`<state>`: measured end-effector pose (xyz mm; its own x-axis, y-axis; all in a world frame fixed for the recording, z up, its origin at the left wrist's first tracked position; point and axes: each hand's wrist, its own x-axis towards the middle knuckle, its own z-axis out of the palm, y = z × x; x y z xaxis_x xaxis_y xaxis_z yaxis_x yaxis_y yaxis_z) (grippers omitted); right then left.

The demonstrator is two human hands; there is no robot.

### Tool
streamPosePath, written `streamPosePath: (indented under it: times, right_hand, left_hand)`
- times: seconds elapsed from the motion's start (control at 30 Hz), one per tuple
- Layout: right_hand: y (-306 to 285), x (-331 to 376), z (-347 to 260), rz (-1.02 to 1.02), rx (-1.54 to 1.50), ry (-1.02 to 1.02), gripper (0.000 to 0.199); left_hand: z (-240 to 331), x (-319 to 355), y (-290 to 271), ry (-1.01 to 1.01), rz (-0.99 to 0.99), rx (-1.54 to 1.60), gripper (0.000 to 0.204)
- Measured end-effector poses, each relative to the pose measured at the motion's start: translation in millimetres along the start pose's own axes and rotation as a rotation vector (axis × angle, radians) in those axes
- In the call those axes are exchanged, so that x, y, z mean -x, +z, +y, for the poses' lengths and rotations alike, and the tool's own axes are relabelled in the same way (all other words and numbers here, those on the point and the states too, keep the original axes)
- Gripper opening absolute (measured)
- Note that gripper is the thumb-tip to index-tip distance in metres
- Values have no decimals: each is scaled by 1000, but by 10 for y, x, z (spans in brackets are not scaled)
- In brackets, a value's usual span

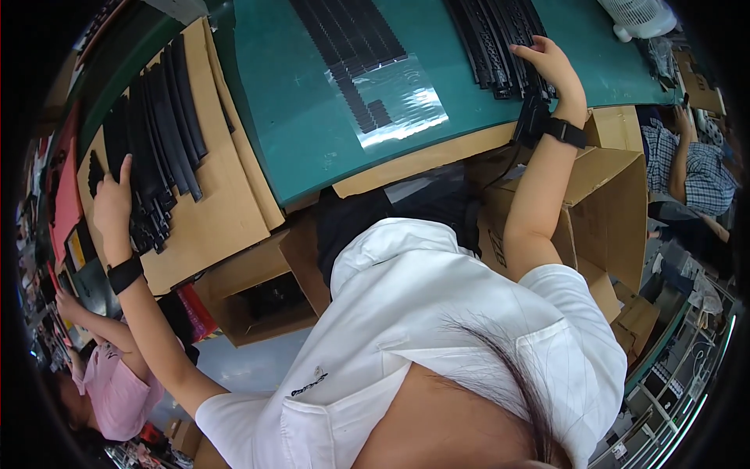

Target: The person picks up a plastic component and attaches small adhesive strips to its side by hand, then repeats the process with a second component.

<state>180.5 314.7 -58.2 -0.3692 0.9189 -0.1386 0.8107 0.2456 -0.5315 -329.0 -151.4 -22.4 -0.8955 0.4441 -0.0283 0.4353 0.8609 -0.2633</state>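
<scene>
Left hand [113, 205]: fingers spread at the left black strips [168, 117], which lie on a cardboard sheet [219, 223]. Right hand [556, 66]: thumb and forefinger slightly parted beside the right black strips [496, 47] on the green surface [273, 117]. Whether either grips a strip cannot be told. Risk: loose, uneven stacking could let strips slide or tangle if one is pulled. Risk: the right stack's ends lie near the front edge; a forearm knock could tip strips off. Bare room flanks the middle black strips [344, 31].
</scene>
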Motion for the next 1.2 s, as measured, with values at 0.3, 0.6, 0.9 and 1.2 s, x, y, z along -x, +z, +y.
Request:
streamPosePath:
  times: [0.3,0.6,0.9,1.2]
  right_hand:
    - [128,-138,-90,48,373,-29,78]
    - [-72,-115,-21,-11,253,-34,68]
    - [38,-104,95,153,234,-73,56]
    - [-130,-7,180,152,-10,-155,50]
  left_hand:
    - [940,853,-860,474,343,327,52]
    - [1498,1399,-1201,566,221,520,42]
    - [1533,1748,-1199,631,235,672,36]
    - [1556,2134,-1205,610,142,1027,29]
